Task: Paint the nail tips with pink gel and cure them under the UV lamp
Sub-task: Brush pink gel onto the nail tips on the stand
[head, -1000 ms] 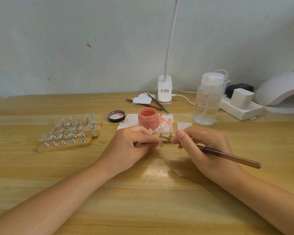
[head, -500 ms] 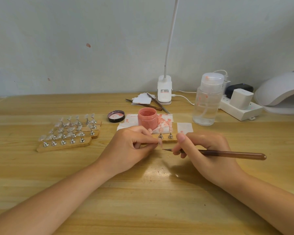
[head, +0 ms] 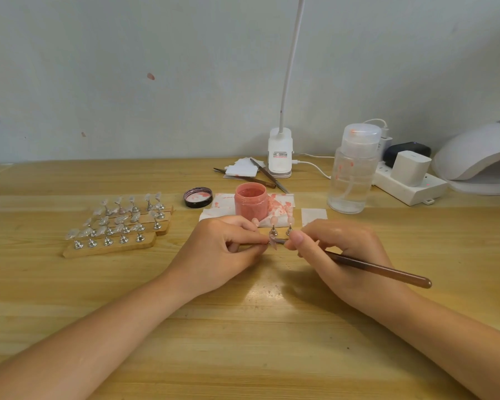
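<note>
Wooden table (head: 70,298) against a pale wall (head: 127,67). At the far edge: white clip lamp (head: 280,157), clear pump bottle (head: 354,171), power strip (head: 407,187); at the far right corner, white UV lamp (head: 479,157). Left of centre, wooden strips with clear nail tips (head: 119,223). Near the middle, open pink gel jar (head: 251,201) on stained paper (head: 280,203), black lid (head: 198,198) beside it. Left hand (head: 220,255) pinched narrow, holding a small nail tip (head: 272,243). Right hand (head: 341,255) closed on a brown brush (head: 381,268), bristle end touching that tip.
</note>
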